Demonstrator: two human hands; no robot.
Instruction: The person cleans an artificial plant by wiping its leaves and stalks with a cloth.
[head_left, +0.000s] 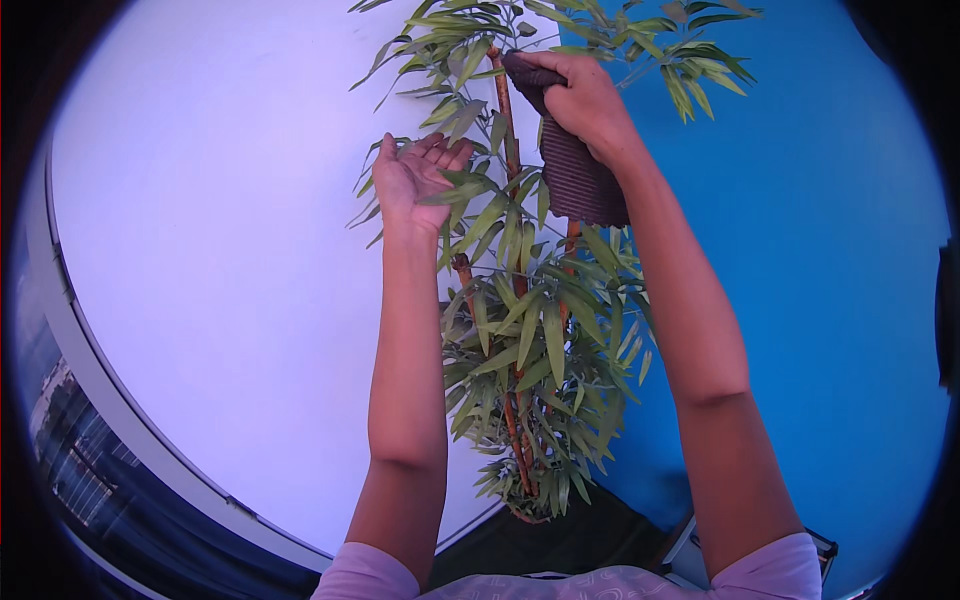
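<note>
A tall bamboo-like plant (555, 337) with long green leaves and brown stems stands before me. My right hand (589, 94) grips a dark, ribbed cloth (581, 169) near the top of a stem, and most of the cloth hangs below the fist. Palm up and fingers apart, my left hand (421, 176) is among the leaves on the plant's left side. Some leaves lie over its palm and fingers; it holds no tool or cloth.
Behind the plant, a white wall (225, 225) meets a blue wall (810, 247). A window frame (172, 457) curves along the lower left. Dark floor (540, 551) shows below, with a metal-edged object (682, 551) at the lower right, partly hidden by my arm.
</note>
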